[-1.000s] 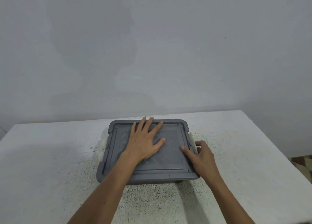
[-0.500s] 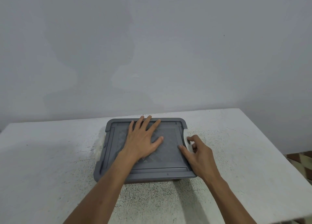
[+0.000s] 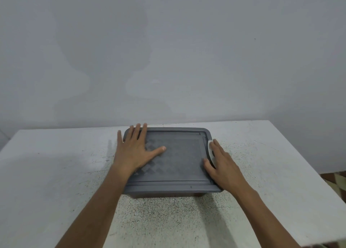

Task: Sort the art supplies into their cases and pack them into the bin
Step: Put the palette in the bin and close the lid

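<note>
A person's two bare arms reach forward over a white speckled table (image 3: 56, 173) that stands against a plain grey wall (image 3: 168, 51). In the middle of the table sits a low grey plastic bin (image 3: 164, 193), with its grey lid (image 3: 177, 159) lying flat on top and covering it fully.

The left hand (image 3: 136, 150) lies palm down on the far left part of the lid. Its fingers are straight and spread, reaching to the far left corner, and the thumb points toward the lid's middle. It grasps nothing; it only presses or rests.

The right hand (image 3: 222, 165) lies along the lid's right edge, fingers straight and close together, beside and partly over a white latch (image 3: 210, 148) on that side. It too holds nothing.

No loose art supplies and no cases show on the table. The lid hides whatever the bin holds, so the packing cannot be checked, but the task looks close to its end. What seems left is to seat the lid and fasten its sides. Whether the right latch is snapped down cannot be told, and the left side is hidden under the hand.
</note>
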Action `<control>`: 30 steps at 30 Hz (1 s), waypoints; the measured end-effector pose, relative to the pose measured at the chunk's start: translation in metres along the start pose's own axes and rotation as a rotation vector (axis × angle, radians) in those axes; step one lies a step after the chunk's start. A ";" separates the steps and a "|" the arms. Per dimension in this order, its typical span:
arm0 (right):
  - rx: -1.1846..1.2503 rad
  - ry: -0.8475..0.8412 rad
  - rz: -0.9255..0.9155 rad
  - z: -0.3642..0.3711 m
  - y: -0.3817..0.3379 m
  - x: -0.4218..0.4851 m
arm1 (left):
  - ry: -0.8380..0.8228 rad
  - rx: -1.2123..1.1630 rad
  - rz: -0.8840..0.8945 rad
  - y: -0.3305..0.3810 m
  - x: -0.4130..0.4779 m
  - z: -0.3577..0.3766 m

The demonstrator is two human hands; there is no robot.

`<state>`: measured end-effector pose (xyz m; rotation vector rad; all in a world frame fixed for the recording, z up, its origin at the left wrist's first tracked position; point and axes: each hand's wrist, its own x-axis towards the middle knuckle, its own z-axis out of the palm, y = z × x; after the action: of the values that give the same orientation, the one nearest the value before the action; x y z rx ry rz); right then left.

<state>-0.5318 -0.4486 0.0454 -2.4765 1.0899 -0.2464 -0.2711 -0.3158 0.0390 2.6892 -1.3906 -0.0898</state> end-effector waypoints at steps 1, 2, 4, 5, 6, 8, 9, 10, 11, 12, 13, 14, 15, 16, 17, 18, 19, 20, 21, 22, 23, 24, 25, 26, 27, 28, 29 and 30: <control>-0.023 -0.015 -0.005 -0.002 0.000 0.003 | -0.010 0.005 -0.037 -0.007 -0.003 -0.001; -0.043 -0.030 -0.007 -0.004 0.000 0.007 | -0.017 0.005 -0.057 -0.011 -0.006 -0.002; -0.078 -0.071 0.001 -0.009 -0.003 0.020 | -0.014 -0.007 -0.057 -0.013 -0.010 -0.002; -0.102 -0.087 0.006 -0.010 -0.007 0.027 | -0.006 -0.018 -0.048 -0.012 -0.011 -0.003; -0.125 -0.094 0.010 -0.009 -0.012 0.033 | 0.003 -0.032 -0.041 -0.012 -0.011 -0.003; -0.176 -0.076 0.013 -0.004 -0.024 0.045 | 0.021 -0.060 -0.029 -0.012 -0.011 -0.002; -0.203 -0.057 0.004 0.000 -0.031 0.051 | 0.027 -0.069 -0.025 -0.014 -0.011 -0.002; -0.226 -0.037 -0.003 0.005 -0.038 0.056 | 0.033 -0.079 -0.021 -0.014 -0.011 0.000; -0.243 -0.023 -0.009 0.010 -0.045 0.060 | 0.043 -0.092 -0.016 -0.015 -0.011 0.000; -0.260 -0.012 -0.017 0.015 -0.051 0.064 | 0.055 -0.106 -0.013 -0.015 -0.011 0.001; -0.273 0.000 -0.034 0.019 -0.058 0.068 | 0.062 -0.116 -0.012 -0.015 -0.011 0.002; -0.275 0.004 -0.056 0.024 -0.066 0.070 | 0.064 -0.124 -0.012 -0.015 -0.010 0.003; -0.265 0.000 -0.078 0.029 -0.073 0.072 | 0.066 -0.135 -0.011 -0.015 -0.009 0.003; -0.252 -0.011 -0.100 0.034 -0.081 0.073 | 0.068 -0.151 -0.010 -0.015 -0.009 0.004; -0.242 -0.022 -0.119 0.039 -0.088 0.073 | 0.073 -0.178 -0.013 -0.015 -0.009 0.003; -0.234 -0.026 -0.132 0.044 -0.094 0.073 | 0.089 -0.227 -0.021 -0.016 -0.009 0.004; -0.228 -0.029 -0.139 0.048 -0.099 0.072 | 0.108 -0.297 -0.034 -0.017 -0.009 0.003; -0.227 -0.034 -0.143 0.051 -0.103 0.072 | 0.117 -0.370 -0.055 -0.017 -0.008 0.002; -0.232 -0.041 -0.149 0.053 -0.106 0.071 | 0.116 -0.432 -0.075 -0.018 -0.008 0.001; -0.242 -0.048 -0.160 0.055 -0.109 0.071 | 0.113 -0.472 -0.087 -0.018 -0.008 0.001; -0.253 -0.050 -0.173 0.057 -0.111 0.070 | 0.114 -0.496 -0.089 -0.017 -0.009 0.001; -0.258 -0.047 -0.185 0.058 -0.112 0.070 | 0.118 -0.515 -0.089 -0.017 -0.010 0.000; -0.255 -0.039 -0.194 0.060 -0.112 0.070 | 0.123 -0.551 -0.090 -0.017 -0.012 -0.001; -0.246 -0.031 -0.198 0.060 -0.111 0.070 | 0.135 -0.623 -0.104 -0.017 -0.013 -0.002; -0.235 -0.025 -0.201 0.061 -0.111 0.070 | 0.163 -0.729 -0.137 -0.018 -0.016 -0.006; -0.230 -0.023 -0.203 0.061 -0.109 0.070 | 0.209 -0.857 -0.188 -0.019 -0.018 -0.008; -0.233 -0.022 -0.204 0.061 -0.108 0.070 | 0.260 -0.965 -0.250 -0.022 -0.019 -0.010; -0.239 -0.021 -0.208 0.061 -0.107 0.070 | 0.286 -1.014 -0.328 -0.025 -0.022 -0.013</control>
<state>-0.3934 -0.4168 0.0378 -2.8033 0.8979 -0.1586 -0.2628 -0.2825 0.0484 1.9157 -0.5491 -0.3201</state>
